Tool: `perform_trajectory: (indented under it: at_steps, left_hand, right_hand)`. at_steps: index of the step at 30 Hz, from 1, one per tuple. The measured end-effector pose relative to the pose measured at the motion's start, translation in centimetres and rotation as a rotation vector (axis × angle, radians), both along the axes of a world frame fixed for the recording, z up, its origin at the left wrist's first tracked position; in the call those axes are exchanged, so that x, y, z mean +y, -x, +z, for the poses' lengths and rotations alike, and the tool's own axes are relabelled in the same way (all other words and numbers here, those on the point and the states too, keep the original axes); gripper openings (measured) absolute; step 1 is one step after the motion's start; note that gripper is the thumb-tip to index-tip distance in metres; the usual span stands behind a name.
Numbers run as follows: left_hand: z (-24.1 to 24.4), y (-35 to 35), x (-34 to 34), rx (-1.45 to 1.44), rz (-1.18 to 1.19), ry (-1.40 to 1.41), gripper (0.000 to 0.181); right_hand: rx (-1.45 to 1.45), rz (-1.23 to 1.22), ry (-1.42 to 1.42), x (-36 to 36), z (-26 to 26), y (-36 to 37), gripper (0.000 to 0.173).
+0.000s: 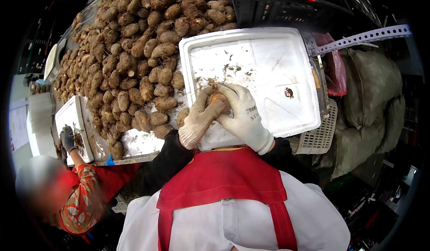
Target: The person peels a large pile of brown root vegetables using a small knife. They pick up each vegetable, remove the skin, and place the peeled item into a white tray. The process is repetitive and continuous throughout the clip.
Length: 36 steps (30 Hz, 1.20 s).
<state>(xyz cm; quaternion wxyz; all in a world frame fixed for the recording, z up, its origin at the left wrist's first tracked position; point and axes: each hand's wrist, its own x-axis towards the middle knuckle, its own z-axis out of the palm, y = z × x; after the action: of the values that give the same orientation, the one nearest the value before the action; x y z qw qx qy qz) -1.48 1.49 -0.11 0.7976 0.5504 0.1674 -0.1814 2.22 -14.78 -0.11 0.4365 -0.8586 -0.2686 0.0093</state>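
Both of my hands wear knitted work gloves and meet over the near left part of a white foam tray (289,59). Between them is a brown, hairy taro corm (215,97), largely covered by the fingers. My left hand (201,116) grips it from the left, its thumb lying across the corm. On the other side, my right hand (243,115) curls around it; that glove bears printed writing. Loose root fibres and peel scraps (235,69) lie on the tray floor beyond my hands. A small dark scrap (289,92) sits farther right.
A large heap of taro corms (134,59) covers the table to the left. Behind the tray stands a black plastic crate (289,11). A perforated metal bar (362,42), a white basket (317,130) and full sacks (369,89) are right. A co-worker's gloved hand (68,138) reaches another foam tray (75,116).
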Motion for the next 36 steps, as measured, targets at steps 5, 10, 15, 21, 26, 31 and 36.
perform_trajectory:
  at_steps: [5,10,15,21,26,31,36]
  left_hand:
    - [-4.6,0.8,-0.1,-0.326,-0.069,-0.398,0.043]
    - [-10.0,0.0,0.2,-0.322,-0.001,-0.545,0.036]
    - [-5.8,0.2,1.4,-0.909,-0.071,-1.095,0.036]
    - [-3.0,1.2,0.1,-0.337,-0.101,-0.446,0.038]
    - [-5.0,0.5,0.5,-0.414,-0.113,-0.705,0.045]
    - [-4.4,0.1,0.6,-0.459,-0.102,-0.582,0.03]
    - [-6.7,0.4,1.5,-0.333,0.079,-0.171,0.041]
  right_hand:
    - [-0.067,-0.037,0.169,0.9,-1.2,0.6,0.063]
    - [-0.035,-0.019,0.301,1.6,-1.0,0.8,0.061]
    - [-0.117,-0.019,0.22,0.8,-0.4,0.8,0.061]
    - [-0.061,-0.022,0.246,0.8,-1.2,0.8,0.063]
    - [-0.139,-0.011,0.283,1.1,-0.9,0.9,0.062]
    - [-0.083,-0.008,0.246,1.0,-0.9,0.9,0.061]
    - [0.057,-0.004,0.027,0.6,-0.1,0.2,0.066]
